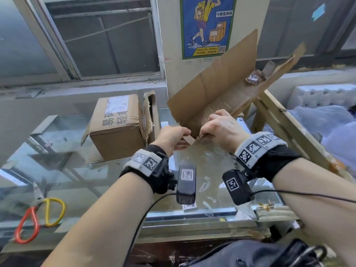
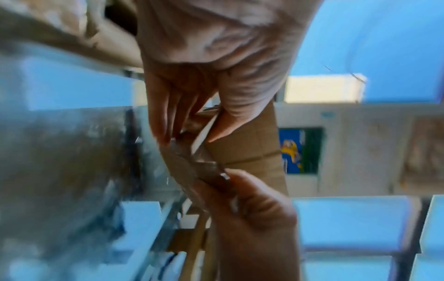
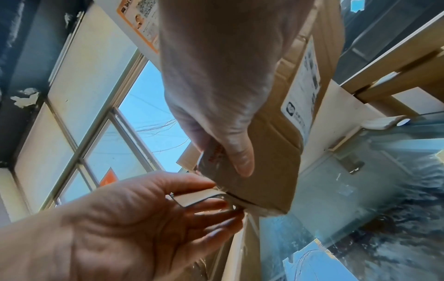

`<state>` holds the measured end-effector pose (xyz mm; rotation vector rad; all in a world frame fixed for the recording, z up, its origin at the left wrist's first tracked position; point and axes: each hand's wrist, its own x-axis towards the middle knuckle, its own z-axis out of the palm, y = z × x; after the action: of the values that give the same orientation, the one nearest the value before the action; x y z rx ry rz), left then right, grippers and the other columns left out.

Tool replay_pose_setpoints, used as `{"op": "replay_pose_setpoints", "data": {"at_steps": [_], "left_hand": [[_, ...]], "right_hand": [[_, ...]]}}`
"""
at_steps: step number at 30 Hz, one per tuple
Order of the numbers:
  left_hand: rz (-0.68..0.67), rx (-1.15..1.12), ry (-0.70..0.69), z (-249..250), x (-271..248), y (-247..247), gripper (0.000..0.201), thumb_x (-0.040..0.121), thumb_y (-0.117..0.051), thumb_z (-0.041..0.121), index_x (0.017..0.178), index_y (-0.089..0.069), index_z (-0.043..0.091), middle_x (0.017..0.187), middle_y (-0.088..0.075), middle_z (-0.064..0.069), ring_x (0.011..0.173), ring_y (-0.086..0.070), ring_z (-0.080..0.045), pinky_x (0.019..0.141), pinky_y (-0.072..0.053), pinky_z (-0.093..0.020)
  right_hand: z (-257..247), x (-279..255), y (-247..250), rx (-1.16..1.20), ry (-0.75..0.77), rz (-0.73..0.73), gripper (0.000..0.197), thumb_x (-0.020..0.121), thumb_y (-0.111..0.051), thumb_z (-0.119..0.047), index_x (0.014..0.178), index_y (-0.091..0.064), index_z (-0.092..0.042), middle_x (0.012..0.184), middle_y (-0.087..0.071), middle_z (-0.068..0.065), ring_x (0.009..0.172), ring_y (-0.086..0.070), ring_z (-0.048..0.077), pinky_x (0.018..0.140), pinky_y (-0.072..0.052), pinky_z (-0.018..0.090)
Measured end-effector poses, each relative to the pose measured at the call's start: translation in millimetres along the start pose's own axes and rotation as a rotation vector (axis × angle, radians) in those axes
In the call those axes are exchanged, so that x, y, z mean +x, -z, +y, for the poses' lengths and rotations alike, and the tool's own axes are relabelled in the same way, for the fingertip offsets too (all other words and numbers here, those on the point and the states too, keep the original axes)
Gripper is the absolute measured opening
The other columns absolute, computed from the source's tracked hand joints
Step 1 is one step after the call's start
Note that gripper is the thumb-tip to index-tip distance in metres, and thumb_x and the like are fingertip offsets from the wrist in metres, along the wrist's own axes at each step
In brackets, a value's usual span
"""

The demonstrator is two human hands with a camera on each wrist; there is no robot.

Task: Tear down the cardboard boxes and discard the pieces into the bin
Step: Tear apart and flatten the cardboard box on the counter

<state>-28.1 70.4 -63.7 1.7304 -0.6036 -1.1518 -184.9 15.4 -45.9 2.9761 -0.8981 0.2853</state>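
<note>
- Opened-out cardboard box (image 1: 213, 87) held up over the far right of the glass desk (image 1: 81, 178), panels splayed toward the poster (image 1: 207, 26) on the pillar
- Left hand (image 1: 171, 136) pinching a small strip of tape or card (image 1: 187, 140) at the box's near corner, thumb against fingers (image 3: 211, 205)
- Right hand (image 1: 221, 130) gripping the same corner from the other side, thumb (image 3: 240, 157) pressed on the cardboard
- Second cardboard box (image 1: 117, 126), printed and labelled, resting on the desk to the left, well apart from both hands
- Scissors (image 1: 38, 218) with red and yellow handles lying at the near left edge of the desk
</note>
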Motion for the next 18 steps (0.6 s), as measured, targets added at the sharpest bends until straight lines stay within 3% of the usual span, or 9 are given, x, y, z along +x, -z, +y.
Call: {"op": "replay_pose_setpoints", "data": {"at_steps": [2, 3, 5, 6, 8, 10, 12, 15, 18], "left_hand": [[0.262, 0.311, -0.37, -1.8, 4.0, 3.9, 0.054, 0.072, -0.079, 0.021, 0.117, -0.051, 0.01, 0.103, -0.057, -0.003, 0.093, -0.056, -0.016, 0.086, -0.051, -0.03], [0.322, 0.43, -0.591, -0.5, 2.0, 5.0, 0.05, 0.071, -0.078, 0.019, 0.115, -0.055, 0.013, 0.105, -0.057, 0.0, 0.096, -0.052, -0.011, 0.087, -0.045, -0.024], [0.209, 0.598, -0.868, 5.0, -4.6, 4.1, 0.028, 0.079, -0.066, 0.006, 0.105, -0.066, 0.016, 0.101, -0.063, 0.005, 0.093, -0.052, -0.005, 0.087, -0.042, -0.018], [0.089, 0.62, -0.878, 8.4, -6.4, 4.3, 0.027, 0.081, -0.059, 0.001, 0.1, -0.069, 0.017, 0.096, -0.067, 0.007, 0.09, -0.057, -0.005, 0.087, -0.047, -0.02], [-0.143, 0.63, -0.725, 16.4, -9.4, 8.6, 0.027, 0.085, -0.054, 0.003, 0.103, -0.07, 0.016, 0.091, -0.071, 0.007, 0.09, -0.065, -0.009, 0.085, -0.053, -0.026], [-0.318, 0.618, -0.552, 25.8, -9.8, 18.2, 0.026, 0.088, -0.063, 0.013, 0.114, -0.066, 0.015, 0.102, -0.071, 0.003, 0.097, -0.065, -0.009, 0.086, -0.05, -0.02], [-0.448, 0.562, -0.442, 31.0, -7.5, 28.9, 0.042, 0.082, -0.073, 0.019, 0.122, -0.062, 0.014, 0.11, -0.069, 0.003, 0.103, -0.063, -0.007, 0.089, -0.048, -0.016], [-0.418, 0.565, -0.425, 30.5, -3.4, 32.7, 0.064, 0.072, -0.081, 0.007, 0.127, -0.052, 0.017, 0.112, -0.066, 0.001, 0.104, -0.062, -0.009, 0.085, -0.051, -0.016], [-0.286, 0.628, -0.484, 22.8, 1.0, 27.8, 0.061, 0.069, -0.082, 0.004, 0.119, -0.048, 0.016, 0.108, -0.063, -0.001, 0.099, -0.06, -0.011, 0.08, -0.052, -0.021]], "right_hand": [[-1.0, -0.4, 8.9, 0.043, -0.053, -0.033, 0.017, 0.093, -0.058, -0.02, 0.102, -0.072, -0.023, 0.089, -0.059, -0.004, 0.109, -0.048, 0.019, 0.092, -0.019, 0.019], [-1.5, 1.0, 13.1, 0.076, -0.072, -0.035, 0.017, 0.092, -0.059, -0.018, 0.102, -0.072, -0.022, 0.08, -0.054, -0.01, 0.104, -0.049, 0.018, 0.089, -0.021, 0.02], [-0.8, 5.0, 21.0, 0.176, -0.104, -0.059, 0.016, 0.087, -0.062, -0.013, 0.095, -0.073, -0.021, 0.067, -0.045, -0.021, 0.087, -0.051, 0.014, 0.085, -0.031, 0.021], [0.9, 6.8, 23.9, 0.239, -0.139, -0.084, 0.015, 0.084, -0.064, -0.012, 0.091, -0.074, -0.021, 0.066, -0.049, -0.021, 0.082, -0.052, 0.012, 0.082, -0.038, 0.022], [5.5, 8.4, 29.3, 0.331, -0.212, -0.141, 0.013, 0.078, -0.067, -0.014, 0.087, -0.074, -0.02, 0.074, -0.064, -0.01, 0.081, -0.059, 0.015, 0.077, -0.047, 0.025], [12.9, 8.6, 31.4, 0.396, -0.247, -0.18, 0.012, 0.076, -0.07, -0.013, 0.088, -0.074, -0.015, 0.085, -0.07, 0.003, 0.085, -0.064, 0.022, 0.08, -0.054, 0.036], [16.7, 8.2, 32.0, 0.438, -0.243, -0.196, 0.012, 0.078, -0.072, -0.009, 0.089, -0.074, -0.011, 0.09, -0.07, 0.009, 0.088, -0.064, 0.025, 0.084, -0.054, 0.045], [21.0, 9.5, 32.4, 0.498, -0.248, -0.163, 0.012, 0.077, -0.072, -0.006, 0.087, -0.075, -0.011, 0.088, -0.072, 0.009, 0.089, -0.065, 0.025, 0.086, -0.053, 0.047], [25.7, 10.2, 37.7, 0.588, -0.243, -0.133, 0.016, 0.076, -0.073, -0.002, 0.085, -0.076, -0.015, 0.089, -0.073, 0.007, 0.09, -0.067, 0.025, 0.09, -0.053, 0.045]]}}
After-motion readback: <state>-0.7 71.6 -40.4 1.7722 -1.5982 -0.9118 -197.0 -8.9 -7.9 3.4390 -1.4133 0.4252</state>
